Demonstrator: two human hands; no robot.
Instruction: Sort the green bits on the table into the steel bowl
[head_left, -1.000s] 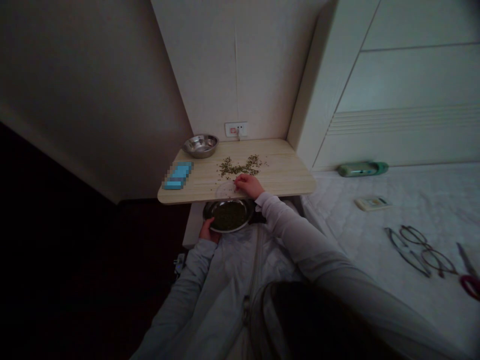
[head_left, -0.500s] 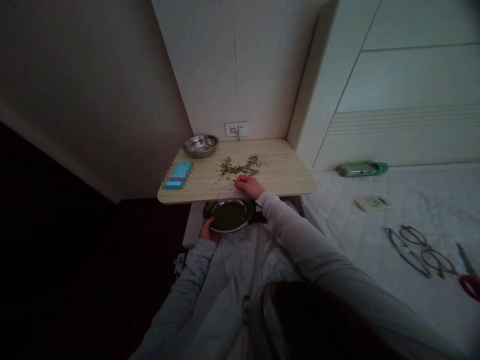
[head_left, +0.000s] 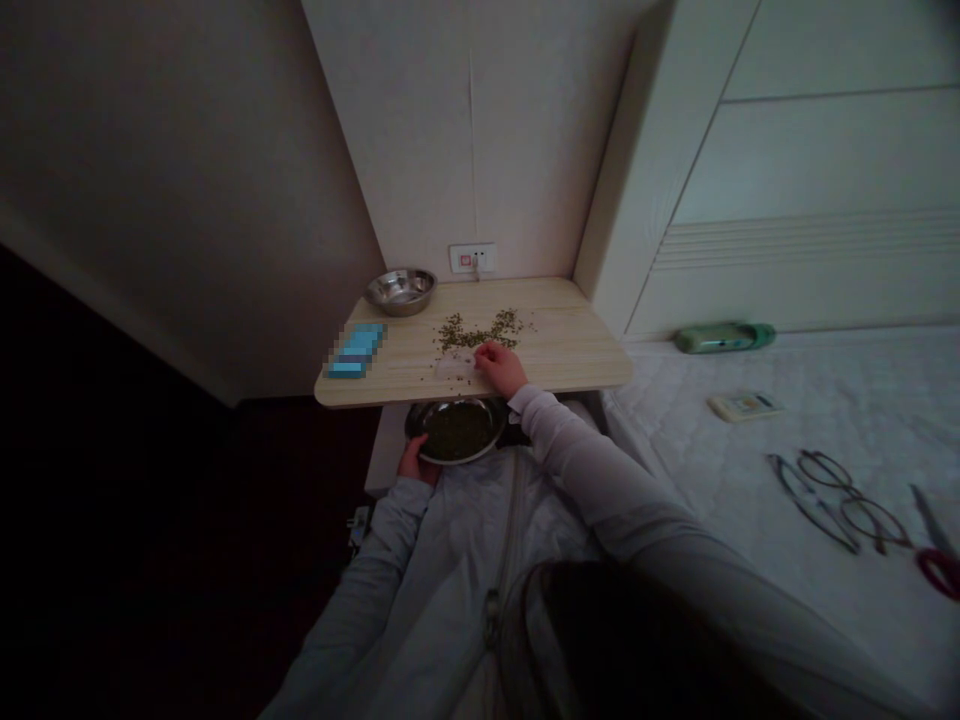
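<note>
Under the front edge of the wooden tabletop (head_left: pixel 570 350), my left hand (head_left: pixel 418 460) grips the left rim of a metal bowl (head_left: pixel 489 442). Small dark green beans or grains cover the bowl's bottom. My right hand (head_left: pixel 501 368) is closed on the right end of a thin, see-through plastic piece (head_left: pixel 453 368), whose exact kind I cannot make out. It lies low over the tabletop, just in front of a scattered patch of green beans (head_left: pixel 480 335). A few loose grains lie between the plastic piece and the table's front edge, above the bowl.
A second metal bowl (head_left: pixel 402 292) stands at the back left, behind a blurred blue object (head_left: pixel 358 350). On the white bed at right lie a green bottle-like object (head_left: pixel 724 338), a pale remote-like device (head_left: pixel 745 405), glasses (head_left: pixel 855 500) and red-handled scissors (head_left: pixel 937 560). A wall socket (head_left: pixel 472 258) is behind.
My right hand has shifted slightly forward with the plastic piece, from over the table's front edge toward the scattered beans. My left hand and the bowl stay in place.
</note>
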